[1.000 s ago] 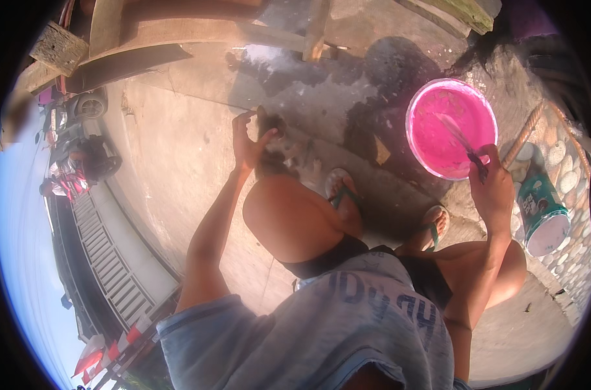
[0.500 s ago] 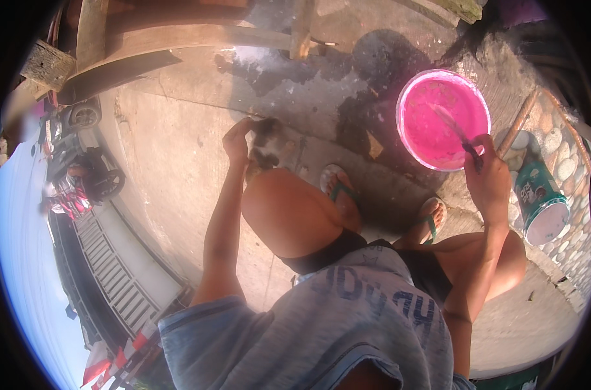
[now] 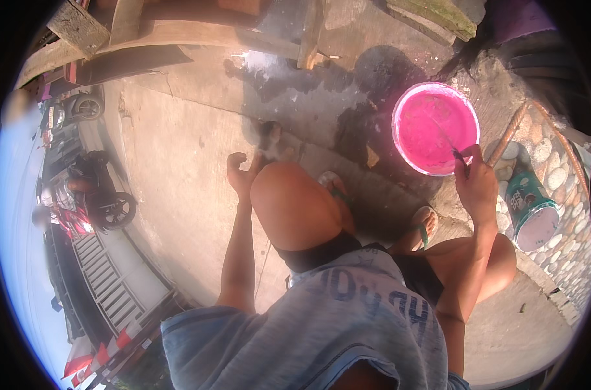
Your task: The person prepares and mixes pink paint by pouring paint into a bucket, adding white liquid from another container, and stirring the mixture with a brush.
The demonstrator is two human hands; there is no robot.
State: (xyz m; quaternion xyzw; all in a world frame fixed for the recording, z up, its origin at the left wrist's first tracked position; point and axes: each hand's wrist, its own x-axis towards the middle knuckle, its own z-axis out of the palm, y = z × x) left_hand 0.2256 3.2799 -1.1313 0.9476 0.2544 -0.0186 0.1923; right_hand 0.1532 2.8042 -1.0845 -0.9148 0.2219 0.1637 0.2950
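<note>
My right hand (image 3: pixel 475 188) is closed around the dark handle of a knife (image 3: pixel 461 164). Its blade points down into a pink bucket (image 3: pixel 397 133) of what looks like water, tinted pink by the walls. On the left, my left hand (image 3: pixel 243 175) hovers beside my raised knee, fingers loosely curled with a gap to the thumb and nothing visible in them. Just beyond that knee is a small white and dark cat (image 3: pixel 269 140), partly hidden by the leg and not touched by the hand.
A green tin (image 3: pixel 528 201) lies tipped on the pebbled strip (image 3: pixel 565 224) at right, beside a rusty rod (image 3: pixel 508 133). Wet patches mark the concrete ahead. Wooden beams (image 3: pixel 198 34) cross the far side. Motorbikes (image 3: pixel 103 198) stand at far left. My sandalled feet (image 3: pixel 422 227) rest near the bucket.
My left hand has drawn back from beside the cat toward me, and its fingers have loosened. The right hand still holds the knife, its blade lower in the bucket. The view has shifted slightly.
</note>
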